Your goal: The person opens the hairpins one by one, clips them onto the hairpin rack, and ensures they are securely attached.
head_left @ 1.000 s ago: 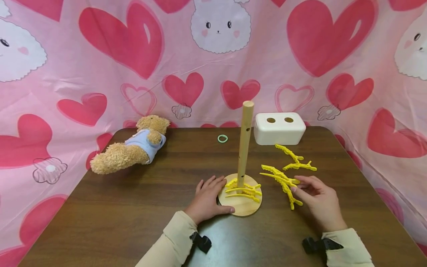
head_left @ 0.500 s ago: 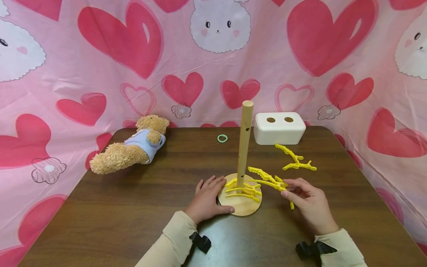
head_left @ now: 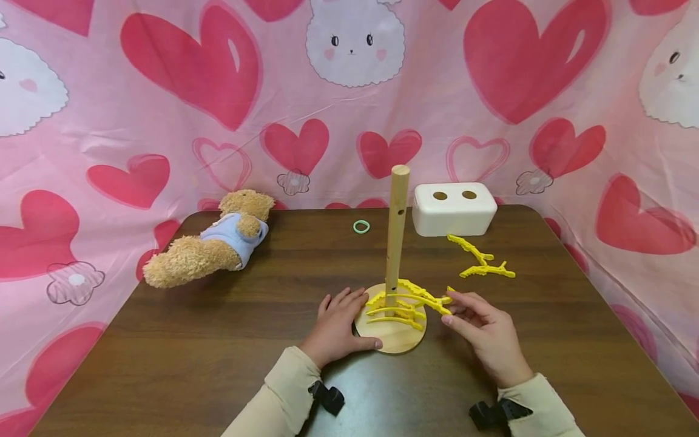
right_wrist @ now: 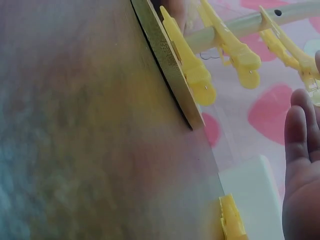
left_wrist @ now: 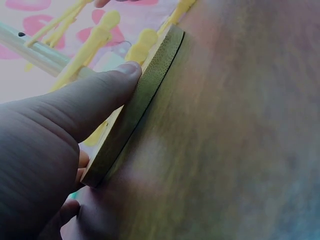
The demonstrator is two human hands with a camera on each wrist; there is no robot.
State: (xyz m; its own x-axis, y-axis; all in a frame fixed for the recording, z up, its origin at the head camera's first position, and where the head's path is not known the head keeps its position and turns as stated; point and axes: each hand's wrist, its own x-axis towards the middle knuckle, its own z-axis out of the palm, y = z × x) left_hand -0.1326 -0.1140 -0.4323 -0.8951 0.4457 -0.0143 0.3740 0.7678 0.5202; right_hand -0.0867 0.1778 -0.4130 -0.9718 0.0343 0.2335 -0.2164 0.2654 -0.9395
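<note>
My left hand (head_left: 340,328) holds the round base of a wooden post stand (head_left: 397,237) at its left side, with the thumb (left_wrist: 107,87) along the base edge. Two yellow alligator hair clips (right_wrist: 230,42) sit low around the post. My right hand (head_left: 485,334) pinches the handle end of another yellow hair clip (head_left: 423,295); its parted jaws reach toward the post, one arm passing in front. In the right wrist view, this held clip (right_wrist: 287,45) lies across the post above the other two. Part of one more clip shows behind the right fingers.
Two yellow clips (head_left: 487,270) lie on the dark wooden table (head_left: 218,346) at right. Behind them stands a white box (head_left: 455,211) with two round holes. A green ring (head_left: 361,226) lies at the back, and a teddy bear (head_left: 229,237) in a blue top at left.
My right hand has carried the pinched clip left from over the loose clips to the post, its jaws parted. My left hand has stayed on the base.
</note>
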